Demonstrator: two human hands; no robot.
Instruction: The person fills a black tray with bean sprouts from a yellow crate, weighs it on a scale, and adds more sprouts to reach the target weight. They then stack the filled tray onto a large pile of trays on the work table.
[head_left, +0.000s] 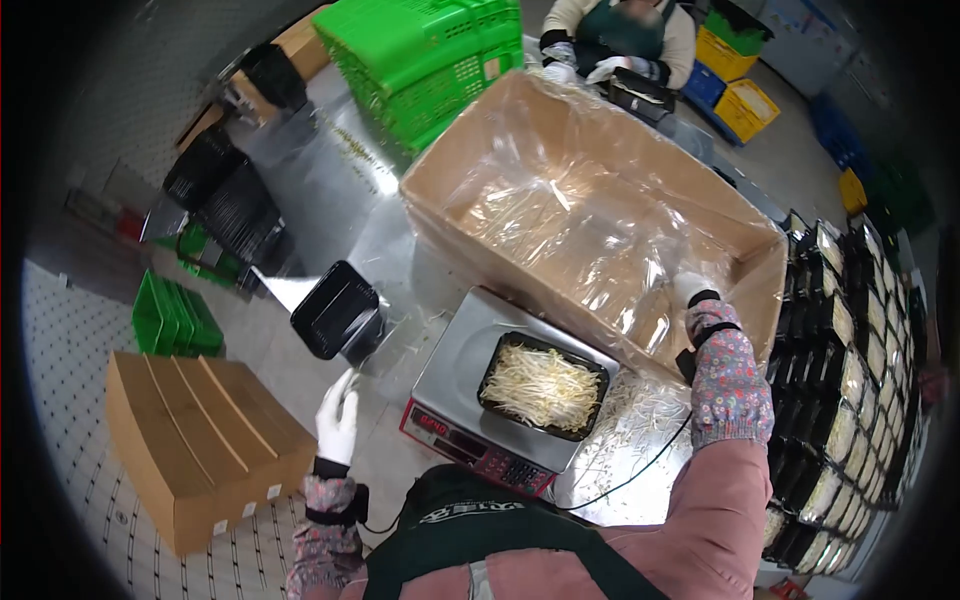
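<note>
My left hand (pixel 337 418), in a white glove, is held out with its fingers stretched and nothing in them. Just beyond its fingertips stand black plastic trays (pixel 335 308) on the steel table. My right hand (pixel 692 287), also gloved, reaches into a large cardboard box (pixel 485 262) lined with clear plastic film (pixel 560 205); its fingers are hidden against the film. Between my arms, a black tray filled with bean sprouts (pixel 543 388) rests on the metal plate of a red digital scale (pixel 455 365). Loose sprouts (pixel 635 425) lie scattered right of the scale.
Green crates (pixel 420 60) stand behind the box, with a co-worker (pixel 625 45) at the far side. Stacked filled trays (pixel 840 390) line the right. Brown cartons (pixel 205 440) and green bins (pixel 175 315) are at left. A cable (pixel 640 475) crosses near my right arm.
</note>
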